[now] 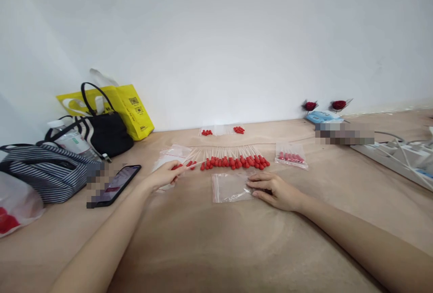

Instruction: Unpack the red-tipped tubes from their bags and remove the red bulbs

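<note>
A row of red-tipped wooden sticks (233, 162), like oversized matches or swabs, lies across the table with the red ends toward me. At its left end, my left hand (165, 174) pinches a red-tipped stick, its pale shaft pointing right; whether there is more than one is hard to tell. My right hand (275, 191) rests with fingers apart on the right edge of a clear zip bag (228, 188) lying flat in front of the row. More clear bags (171, 154) lie partly under and behind my left hand. To the right sits a filled bag of red-tipped sticks (291, 155).
Two small groups of red-tipped sticks (207, 132) lie in clear bags near the wall. A phone (118, 185), striped bag (50, 171), black bag (108, 135) and yellow bag (137, 114) stand left. On the right are a power strip (389, 160), cables and a blue packet (323, 117).
</note>
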`<state>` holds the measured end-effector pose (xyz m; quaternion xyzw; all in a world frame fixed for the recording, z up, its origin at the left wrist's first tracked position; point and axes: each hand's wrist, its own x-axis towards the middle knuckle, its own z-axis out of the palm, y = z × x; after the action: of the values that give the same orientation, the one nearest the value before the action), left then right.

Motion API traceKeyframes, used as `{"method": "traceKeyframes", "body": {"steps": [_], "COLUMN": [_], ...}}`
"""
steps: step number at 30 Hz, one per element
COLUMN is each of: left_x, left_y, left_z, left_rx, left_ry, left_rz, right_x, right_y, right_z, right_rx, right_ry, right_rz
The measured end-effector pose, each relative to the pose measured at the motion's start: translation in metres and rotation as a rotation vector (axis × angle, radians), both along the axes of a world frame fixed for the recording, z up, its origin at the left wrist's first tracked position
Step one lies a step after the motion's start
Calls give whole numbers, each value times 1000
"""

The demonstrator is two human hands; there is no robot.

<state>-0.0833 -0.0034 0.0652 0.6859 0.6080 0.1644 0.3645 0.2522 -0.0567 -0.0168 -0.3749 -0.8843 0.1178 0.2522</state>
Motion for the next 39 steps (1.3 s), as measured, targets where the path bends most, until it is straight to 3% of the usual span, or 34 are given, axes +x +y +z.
{"method": "traceKeyframes", "body": {"steps": [3, 8, 13, 19, 23, 25, 28, 30, 34, 39], "left_x": [19, 55, 67, 59, 50, 49, 56, 66, 89, 101], "left_y": [26, 59, 66, 67, 53, 36, 6, -11, -23, -24], "left_z": [-19, -36, -35, -35, -29, -28, -33, -41, -56, -55], "left_rx": [108, 187, 156, 121, 212, 330, 563, 496, 354, 214], "left_ry": [-63, -13, 28, 65, 131, 173, 215, 130, -14, -205], "left_rz": [186, 332, 324, 272, 266, 238, 65, -45, -121, -249], "right_x": [0, 0, 0, 0, 0, 0, 0, 0, 0, 0], "right_y": [0, -1, -2, -2, -2, -2, -2, -2, -1, -2], "right_z": [0, 0, 2, 2, 2, 2, 2, 2, 1, 2], "right_rx": [-1, -15, -19, -20, -11, -7, -7, -5, 7, 15], "right_ry": [-2, -2, -2, -14, -24, -23, -24, -21, -5, -13], "right_rz": [-6, -2, -8, -18, -16, -15, -9, -1, 18, 34]}}
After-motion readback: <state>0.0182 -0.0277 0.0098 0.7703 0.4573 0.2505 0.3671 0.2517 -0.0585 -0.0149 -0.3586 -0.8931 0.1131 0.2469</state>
